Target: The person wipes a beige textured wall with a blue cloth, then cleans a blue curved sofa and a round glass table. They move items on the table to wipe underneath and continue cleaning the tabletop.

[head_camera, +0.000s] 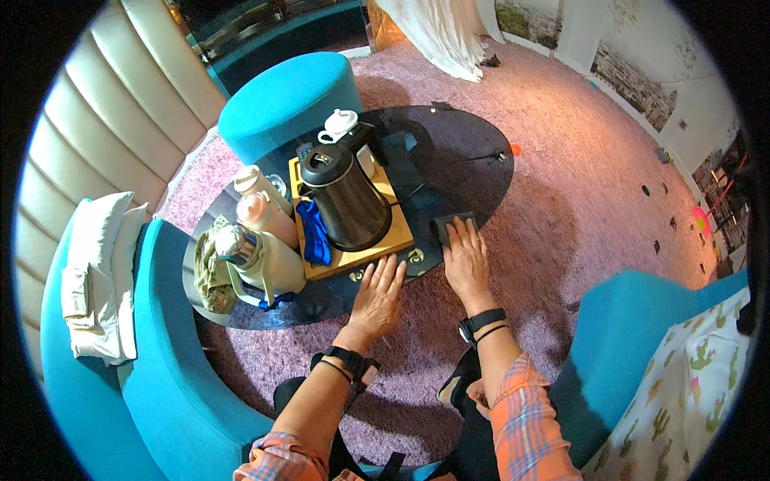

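My right hand (pixel 468 261) lies over a dark grey cloth (pixel 444 231) and presses it on the near right edge of an oval dark glass table (pixel 463 135). Flat and empty, my left hand (pixel 378 300) has its fingertips at the front edge of a wooden tray (pixel 404 233). On that tray stands a black electric kettle (pixel 355 207), with a crumpled blue cloth (pixel 314 233) beside it. To the left are a cream vacuum jug (pixel 274 267) with a handle, a pinkish jug (pixel 264 213) and a crumpled camouflage-patterned cloth (pixel 213 273).
A white lidded cup (pixel 338 124) and a remote control (pixel 304 151) are at the tray's far side. Behind the table stands a turquoise stool (pixel 289 99). A turquoise curved sofa (pixel 165 312) with white pillows (pixel 99 270) is left; pink carpet (pixel 541 156) surrounds the table.
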The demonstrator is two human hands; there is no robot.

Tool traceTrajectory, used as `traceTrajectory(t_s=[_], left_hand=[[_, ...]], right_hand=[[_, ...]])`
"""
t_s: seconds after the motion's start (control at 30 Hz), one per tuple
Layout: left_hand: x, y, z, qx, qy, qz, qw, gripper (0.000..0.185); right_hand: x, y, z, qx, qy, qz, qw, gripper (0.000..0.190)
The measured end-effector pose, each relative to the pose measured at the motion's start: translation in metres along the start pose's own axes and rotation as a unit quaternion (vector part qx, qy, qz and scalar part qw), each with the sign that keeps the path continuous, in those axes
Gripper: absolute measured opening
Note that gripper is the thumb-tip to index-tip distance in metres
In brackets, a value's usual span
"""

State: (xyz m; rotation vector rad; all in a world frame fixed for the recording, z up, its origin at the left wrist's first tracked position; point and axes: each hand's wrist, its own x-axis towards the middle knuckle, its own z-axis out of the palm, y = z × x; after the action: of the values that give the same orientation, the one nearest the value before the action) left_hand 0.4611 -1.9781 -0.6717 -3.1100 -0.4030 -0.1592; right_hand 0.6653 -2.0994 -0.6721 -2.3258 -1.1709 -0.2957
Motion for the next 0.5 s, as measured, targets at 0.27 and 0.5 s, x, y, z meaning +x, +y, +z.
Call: traceTrajectory(t_s=[0.27,0.5], left_hand=[[-0.002,0.002,0.001,-0.041,0.031,0.006,0.999,0.080],[0.000,0.001,-0.007,-0.046,0.009,0.008,0.999,0.087]], right_hand=[[-0.038,-0.053,0.000,0.042,-0.026,0.008,0.999,0.052],[-0.035,-0.053,0.043,0.134,0.119,0.137,0.974,0.059]])
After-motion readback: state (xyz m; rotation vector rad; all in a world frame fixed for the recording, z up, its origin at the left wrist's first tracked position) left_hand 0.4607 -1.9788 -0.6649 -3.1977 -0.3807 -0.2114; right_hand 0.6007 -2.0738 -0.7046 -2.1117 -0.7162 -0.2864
